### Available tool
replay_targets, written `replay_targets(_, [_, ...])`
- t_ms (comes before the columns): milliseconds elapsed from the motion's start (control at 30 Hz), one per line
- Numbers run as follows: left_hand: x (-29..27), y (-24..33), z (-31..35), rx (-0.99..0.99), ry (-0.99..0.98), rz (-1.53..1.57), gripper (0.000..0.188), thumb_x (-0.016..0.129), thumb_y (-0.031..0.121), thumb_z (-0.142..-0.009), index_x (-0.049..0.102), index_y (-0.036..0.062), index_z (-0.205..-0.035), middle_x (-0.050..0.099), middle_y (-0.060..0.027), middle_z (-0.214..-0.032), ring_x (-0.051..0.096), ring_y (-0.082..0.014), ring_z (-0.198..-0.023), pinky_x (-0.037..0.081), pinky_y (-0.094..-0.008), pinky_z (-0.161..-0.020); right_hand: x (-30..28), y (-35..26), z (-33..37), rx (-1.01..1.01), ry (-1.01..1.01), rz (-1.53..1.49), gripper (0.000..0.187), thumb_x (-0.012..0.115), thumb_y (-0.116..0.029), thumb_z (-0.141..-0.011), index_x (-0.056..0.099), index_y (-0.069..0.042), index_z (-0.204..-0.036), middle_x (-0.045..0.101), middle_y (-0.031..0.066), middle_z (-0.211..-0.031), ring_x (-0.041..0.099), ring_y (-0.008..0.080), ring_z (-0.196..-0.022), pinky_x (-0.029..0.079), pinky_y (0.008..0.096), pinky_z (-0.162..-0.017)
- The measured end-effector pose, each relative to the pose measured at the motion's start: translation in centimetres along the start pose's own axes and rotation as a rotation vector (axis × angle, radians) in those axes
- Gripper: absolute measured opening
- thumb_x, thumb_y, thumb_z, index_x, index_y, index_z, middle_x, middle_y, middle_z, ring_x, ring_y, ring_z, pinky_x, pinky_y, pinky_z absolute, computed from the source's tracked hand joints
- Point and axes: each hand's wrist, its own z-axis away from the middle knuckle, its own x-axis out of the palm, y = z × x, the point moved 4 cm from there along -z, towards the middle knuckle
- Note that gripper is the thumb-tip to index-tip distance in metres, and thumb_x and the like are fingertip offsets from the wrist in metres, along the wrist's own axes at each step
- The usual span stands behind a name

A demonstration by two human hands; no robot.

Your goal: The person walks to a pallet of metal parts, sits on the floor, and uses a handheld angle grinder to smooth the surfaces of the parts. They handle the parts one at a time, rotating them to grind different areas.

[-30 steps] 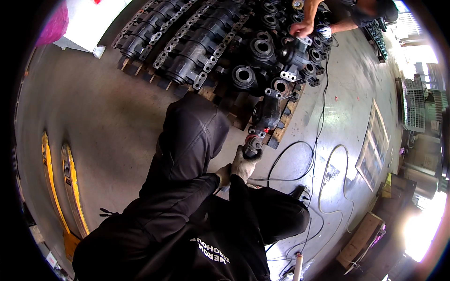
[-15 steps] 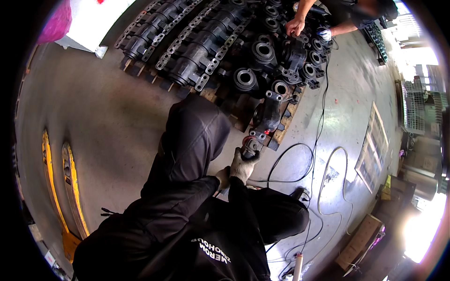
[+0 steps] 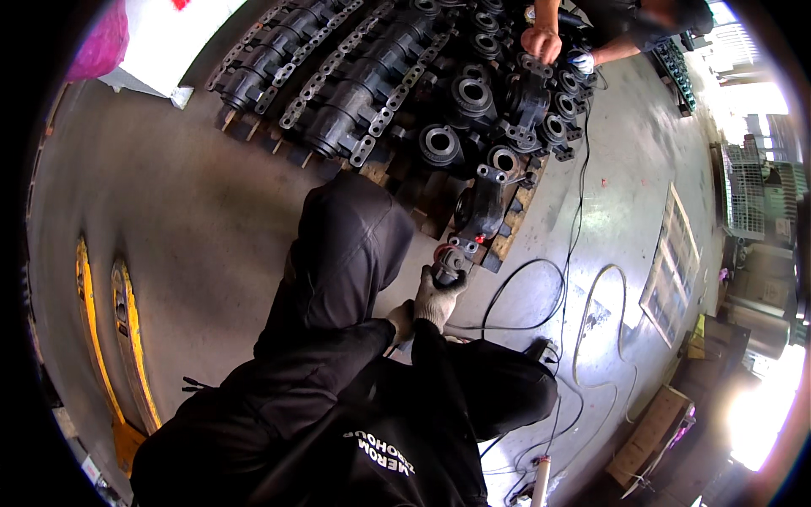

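Observation:
My right hand point(image 3: 438, 300), in a pale work glove, is closed around an angle grinder point(image 3: 449, 258) near its grey head. Just behind it, my gloved left hand point(image 3: 403, 321) is closed on the rear of the same tool, its fingers mostly hidden. The grinder's reddish disc side meets the near end of a black metal casting point(image 3: 481, 210), beside the flange holes. A small red spot marks that casting next to the disc. It lies at the near corner of a wooden pallet point(image 3: 513, 226).
Several black castings point(image 3: 439, 144) and long ribbed housings point(image 3: 363, 93) crowd the pallet. A co-worker's bare hand point(image 3: 541, 42) and gloved hand point(image 3: 583, 62) are at the far castings. Cables point(image 3: 564, 287) loop over the floor at right. Yellow forks point(image 3: 131, 338) lie at left.
The co-worker's bare hand has shifted slightly right and away over the castings. My hands and the grinder stay almost in place at the casting's end.

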Motion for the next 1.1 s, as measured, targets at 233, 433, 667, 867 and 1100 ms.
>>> replay_targets(233, [-0.2,-0.1,0.0,-0.02,0.032,-0.002,0.056,0.069,0.033,-0.085,0.047,-0.0037,-0.121,0.061,-0.0296,-0.117,0.058,-0.0439,-0.116,0.048,-0.0434,-0.094,-0.8,-1.3,0.2,0.032,-0.025,-0.038,0.088,0.076,-0.037,-0.078,0.028,-0.008,-0.146,0.062,0.025,-0.124,0.062,0.0371,-0.113,0.047,0.0412,-0.098])
replay_targets(433, [1.7,-4.2,-1.2,0.015,0.063,0.016,0.056,0.07,0.036,-0.085,0.048,-0.0035,-0.118,0.062,-0.0294,-0.114,0.059,-0.0435,-0.115,0.049,-0.043,-0.092,-0.3,-1.3,0.5,0.021,-0.064,-0.08,0.085,0.076,-0.034,-0.079,0.03,-0.008,-0.145,0.062,0.024,-0.122,0.063,0.0346,-0.112,0.047,0.0401,-0.097])
replay_targets(667, [0.6,0.1,-0.9,-0.068,-0.109,-0.029,0.058,0.073,0.037,-0.083,0.048,-0.0034,-0.117,0.063,-0.0283,-0.116,0.06,-0.0418,-0.114,0.049,-0.0428,-0.093,-2.0,0.3,-0.8,0.069,0.045,-0.104,0.089,0.077,-0.031,-0.08,0.026,-0.002,-0.146,0.061,0.0234,-0.123,0.063,0.0324,-0.11,0.048,0.0402,-0.096])
replay_targets(867, [0.3,-1.3,-0.2,-0.005,-0.043,-0.102,0.059,0.073,0.034,-0.084,0.048,-0.0039,-0.122,0.062,-0.027,-0.121,0.059,-0.0401,-0.117,0.049,-0.0417,-0.094,-0.4,1.4,-0.3,0.017,0.06,-0.101,0.089,0.076,-0.037,-0.079,0.028,-0.007,-0.147,0.063,0.0237,-0.122,0.064,0.0359,-0.11,0.048,0.042,-0.095])
replay_targets(1100, [-1.0,1.7,-0.3,0.106,-0.076,-0.167,0.055,0.058,0.037,-0.093,0.047,-0.0004,-0.132,0.058,-0.0241,-0.125,0.052,-0.037,-0.124,0.042,-0.0398,-0.104,-1.3,-0.3,-0.5,0.034,-0.024,-0.054,0.086,0.076,-0.039,-0.079,0.031,-0.008,-0.145,0.063,0.0263,-0.121,0.063,0.04,-0.112,0.048,0.044,-0.095])
